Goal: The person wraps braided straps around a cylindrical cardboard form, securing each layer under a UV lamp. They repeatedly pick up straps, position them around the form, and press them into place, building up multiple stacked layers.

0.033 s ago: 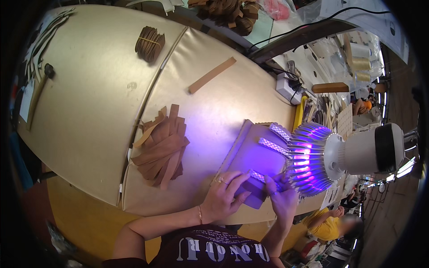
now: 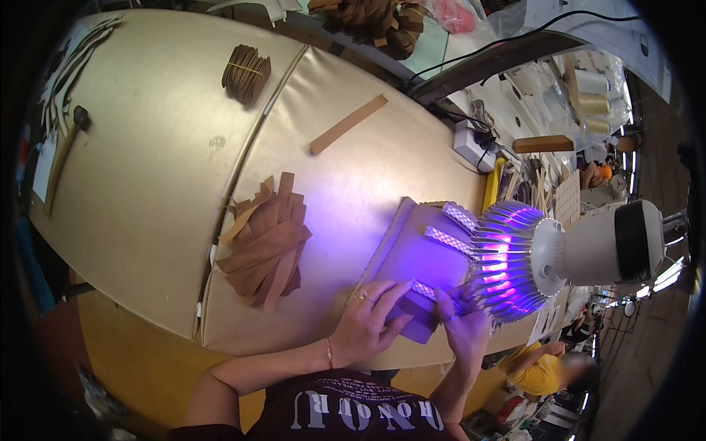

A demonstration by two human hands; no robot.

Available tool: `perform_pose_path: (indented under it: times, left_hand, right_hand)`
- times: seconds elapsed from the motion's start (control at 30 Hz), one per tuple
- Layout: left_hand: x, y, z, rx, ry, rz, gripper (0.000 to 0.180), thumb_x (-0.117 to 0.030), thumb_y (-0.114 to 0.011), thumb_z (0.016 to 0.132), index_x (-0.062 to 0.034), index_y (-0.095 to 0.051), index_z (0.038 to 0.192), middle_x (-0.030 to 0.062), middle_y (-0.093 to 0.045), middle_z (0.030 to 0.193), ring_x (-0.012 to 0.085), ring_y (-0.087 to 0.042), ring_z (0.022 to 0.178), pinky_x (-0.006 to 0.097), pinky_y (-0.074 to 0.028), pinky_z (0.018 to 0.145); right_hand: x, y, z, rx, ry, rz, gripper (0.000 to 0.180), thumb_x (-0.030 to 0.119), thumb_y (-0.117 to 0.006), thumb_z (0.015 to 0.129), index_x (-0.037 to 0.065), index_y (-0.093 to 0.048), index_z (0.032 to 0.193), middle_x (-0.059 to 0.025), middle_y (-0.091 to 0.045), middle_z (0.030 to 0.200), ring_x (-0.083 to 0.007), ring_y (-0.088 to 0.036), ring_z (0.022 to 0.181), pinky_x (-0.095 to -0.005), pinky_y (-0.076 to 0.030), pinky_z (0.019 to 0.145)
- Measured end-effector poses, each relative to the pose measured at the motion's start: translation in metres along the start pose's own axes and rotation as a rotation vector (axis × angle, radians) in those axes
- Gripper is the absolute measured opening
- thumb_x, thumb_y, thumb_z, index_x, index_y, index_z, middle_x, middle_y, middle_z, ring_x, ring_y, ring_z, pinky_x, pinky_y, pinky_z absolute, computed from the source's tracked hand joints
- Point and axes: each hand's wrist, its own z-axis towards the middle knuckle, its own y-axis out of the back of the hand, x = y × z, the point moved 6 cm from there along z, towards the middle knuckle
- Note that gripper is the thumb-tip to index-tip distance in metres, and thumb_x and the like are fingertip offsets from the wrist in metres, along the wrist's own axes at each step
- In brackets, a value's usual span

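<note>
Left hand (image 2: 371,320) and right hand (image 2: 465,327) are narrowed on a flat strip (image 2: 419,329), lower centre-right of frame, beside the purple-lit lamp (image 2: 507,261). Alignment is apparently being done; steady fingertip pressure is judged necessary.

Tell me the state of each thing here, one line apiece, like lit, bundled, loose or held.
Purple lamp: lit
Left hand: fingertips at one end of the near patterned strip
Right hand: thumb at that strip's other end
Brown strip bundle: tied with a yellow band
Brown strip heap: loose, overlapping
Single brown strip: lying flat
Hammer: lying down
White power strip: plugged into
</note>
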Motion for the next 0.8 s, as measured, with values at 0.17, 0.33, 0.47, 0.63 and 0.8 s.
perform_pose_path:
  times: [0.17,0.33,0.47,0.63,0.8]
  left_hand:
    - [-0.002,-0.001,0.006,0.071,0.012,0.011,0.047,-0.022,-0.067,0.089,-0.0026,-0.056,0.131,0.0165,-0.054,0.116,0.0317,-0.057,0.099,0.042,-0.048,0.087]
    - [-0.004,0.002,0.014,0.056,-0.047,0.088,0.045,-0.022,-0.067,0.089,-0.0037,-0.059,0.129,0.0171,-0.054,0.115,0.0321,-0.058,0.096,0.042,-0.048,0.085]
    - [-0.008,0.001,0.013,0.07,-0.069,0.211,0.043,-0.022,-0.069,0.088,-0.003,-0.061,0.127,0.0182,-0.056,0.114,0.0333,-0.059,0.096,0.042,-0.049,0.084]
    - [-0.01,0.0,0.015,0.069,-0.084,0.246,0.043,-0.022,-0.069,0.088,-0.002,-0.062,0.125,0.0206,-0.057,0.114,0.0357,-0.058,0.097,0.043,-0.048,0.084]
    - [-0.01,-0.002,0.014,0.143,-0.006,0.258,0.041,-0.02,-0.066,0.09,-0.0007,-0.061,0.125,0.0235,-0.058,0.114,0.0395,-0.057,0.1,0.045,-0.046,0.087]
  right_hand:
    - [0.019,-0.004,0.004,0.06,0.062,0.057,0.017,0.007,-0.073,0.088,0.0,-0.059,0.095,-0.0006,-0.06,0.08,-0.0083,-0.057,0.069,-0.0243,-0.047,0.061]
    - [0.038,0.011,0.011,0.038,0.142,-0.209,0.017,0.013,-0.075,0.086,-0.002,-0.066,0.086,-0.0059,-0.065,0.074,-0.0163,-0.061,0.064,-0.0309,-0.049,0.062]
    - [0.032,0.04,0.009,0.098,0.08,-0.353,0.032,0.031,-0.078,0.082,0.0,-0.069,0.081,-0.0141,-0.064,0.069,-0.0316,-0.064,0.063,-0.0388,-0.048,0.06]
    - [0.018,0.043,0.01,0.074,0.119,-0.244,0.037,0.037,-0.074,0.085,0.001,-0.069,0.075,-0.0133,-0.063,0.067,-0.0323,-0.062,0.059,-0.0401,-0.047,0.058]
    - [0.003,0.039,0.01,0.105,0.079,-0.176,0.041,0.041,-0.072,0.085,0.002,-0.069,0.074,-0.0137,-0.063,0.067,-0.0327,-0.062,0.061,-0.0414,-0.047,0.059]
